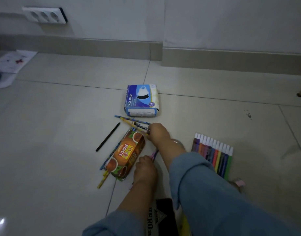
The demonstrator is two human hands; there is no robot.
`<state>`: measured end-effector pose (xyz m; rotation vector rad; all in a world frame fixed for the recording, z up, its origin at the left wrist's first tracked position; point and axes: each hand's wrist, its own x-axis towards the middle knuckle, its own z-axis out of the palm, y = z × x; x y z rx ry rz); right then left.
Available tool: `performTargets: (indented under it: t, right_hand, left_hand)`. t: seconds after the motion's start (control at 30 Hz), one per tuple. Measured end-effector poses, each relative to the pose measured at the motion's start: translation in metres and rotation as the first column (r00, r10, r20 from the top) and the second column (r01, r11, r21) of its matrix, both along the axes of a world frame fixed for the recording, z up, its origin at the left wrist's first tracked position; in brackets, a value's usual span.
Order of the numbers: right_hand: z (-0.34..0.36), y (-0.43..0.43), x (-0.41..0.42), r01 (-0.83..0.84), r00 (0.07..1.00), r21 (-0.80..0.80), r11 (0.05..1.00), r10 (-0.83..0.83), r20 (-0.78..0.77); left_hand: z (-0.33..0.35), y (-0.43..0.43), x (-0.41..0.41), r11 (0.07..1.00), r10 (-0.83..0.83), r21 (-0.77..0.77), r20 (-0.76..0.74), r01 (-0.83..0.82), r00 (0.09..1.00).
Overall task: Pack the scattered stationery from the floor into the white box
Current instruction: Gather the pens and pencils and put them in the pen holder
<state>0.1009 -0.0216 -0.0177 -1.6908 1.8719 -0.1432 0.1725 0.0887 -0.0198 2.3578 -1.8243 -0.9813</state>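
A white and blue face-mask box lies on the tiled floor ahead. In front of it, several patterned pencils lie crossed. My right hand is shut on a few of these pencils at their right ends. My left hand is closed around a purple pencil beside an orange tea box. More pencils poke out from under the tea box. A black pen lies alone to the left. A pack of coloured markers lies to the right.
Loose paper sheets lie at the far left by the wall. A triple wall socket sits above the skirting. A black printed bag lies near my arms. Dark specks mark the floor on the right.
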Motion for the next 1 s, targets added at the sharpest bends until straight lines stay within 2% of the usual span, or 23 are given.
performTargets:
  t: [0.1,0.2,0.27,0.37,0.5,0.57,0.7,0.77,0.87,0.93,1.0]
  right_hand:
    - [0.008,0.005,-0.01,0.068,0.998,0.021,0.997,-0.068,-0.013]
    - [0.026,0.019,-0.029,0.161,0.986,-0.075,0.984,-0.157,0.054]
    - [0.039,0.036,-0.043,0.2,0.976,-0.13,0.971,-0.186,0.115]
    - [0.057,0.067,-0.063,0.271,0.933,-0.212,0.939,-0.203,0.297]
    - [0.087,0.105,-0.098,0.379,0.81,-0.168,0.91,-0.238,0.537]
    - [0.104,0.121,-0.12,0.44,0.718,-0.117,0.89,-0.27,0.642]
    - [0.142,0.154,-0.168,0.529,0.619,-0.097,0.843,-0.306,0.723]
    - [0.159,0.17,-0.19,0.61,0.565,-0.11,0.784,-0.334,0.754]
    - [0.184,0.192,-0.224,0.695,0.554,-0.188,0.694,-0.35,0.756]
    - [0.198,0.203,-0.248,0.77,0.476,-0.223,0.598,-0.307,0.824]
    - [0.209,0.214,-0.272,0.847,0.391,-0.229,0.48,-0.272,0.879]
  left_hand:
    - [0.003,0.0,0.0,0.999,-0.052,0.01,0.03,0.052,0.998]
    - [0.009,-0.001,0.001,0.999,0.008,0.046,-0.108,-0.003,0.994]
    - [0.016,-0.001,-0.002,0.996,0.089,0.017,-0.195,-0.087,0.977]
    - [0.035,0.006,-0.016,0.964,0.188,-0.125,-0.306,-0.236,0.933]
    - [0.066,0.012,-0.054,0.877,0.164,-0.327,-0.485,-0.352,0.859]
    - [0.083,0.012,-0.081,0.864,0.128,-0.314,-0.62,-0.394,0.774]
    - [0.118,0.018,-0.144,0.913,0.072,-0.122,-0.891,-0.389,0.449]
    - [0.135,0.024,-0.173,0.943,0.06,-0.056,-0.941,-0.328,0.334]
    - [0.158,0.036,-0.213,0.966,-0.007,-0.071,-0.967,-0.248,0.253]
    - [0.173,0.046,-0.237,0.972,-0.017,-0.053,-0.988,-0.229,0.154]
    - [0.185,0.056,-0.258,0.979,-0.008,-0.011,-1.0,-0.204,0.019]
